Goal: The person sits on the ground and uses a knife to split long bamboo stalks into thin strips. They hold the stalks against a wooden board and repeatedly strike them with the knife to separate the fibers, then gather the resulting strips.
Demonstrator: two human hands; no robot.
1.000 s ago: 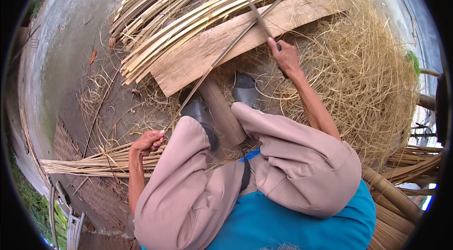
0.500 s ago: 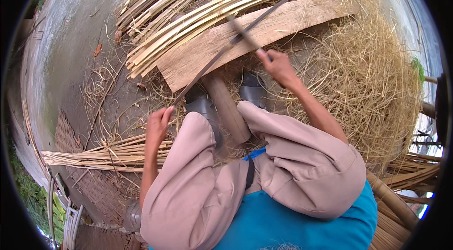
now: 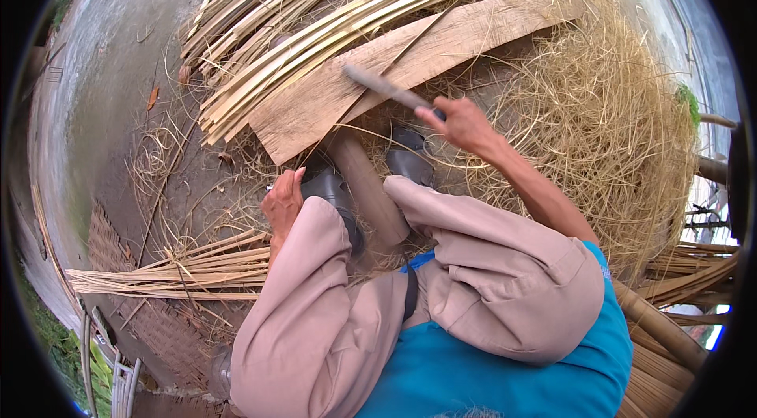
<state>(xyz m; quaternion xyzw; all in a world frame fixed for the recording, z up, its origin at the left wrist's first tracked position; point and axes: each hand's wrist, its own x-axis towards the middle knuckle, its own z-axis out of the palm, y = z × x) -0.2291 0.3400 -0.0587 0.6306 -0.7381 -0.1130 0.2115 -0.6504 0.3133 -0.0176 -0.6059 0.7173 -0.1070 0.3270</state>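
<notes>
Bamboo strip (image 3: 465,8), long, thin and dark, slants from the upper right down across the pale flat wooden plank (image 3: 410,63) toward the person's knees. The right hand (image 3: 461,125) is closed around the handle of a grey-bladed knife (image 3: 382,85), whose blade lies over the plank just beside the strip. The left hand (image 3: 282,201) sits low by the left knee with fingers curled together; whether it pinches the strip's near end I cannot tell. Two dark rubber shoes (image 3: 335,193) rest either side of a round wooden block (image 3: 367,189). Split pale bamboo slats (image 3: 331,20) fan out beyond the plank, another bundle of slats (image 3: 173,276) lies at the left, and a heap of straw-coloured shavings (image 3: 623,134) fills the right.
</notes>
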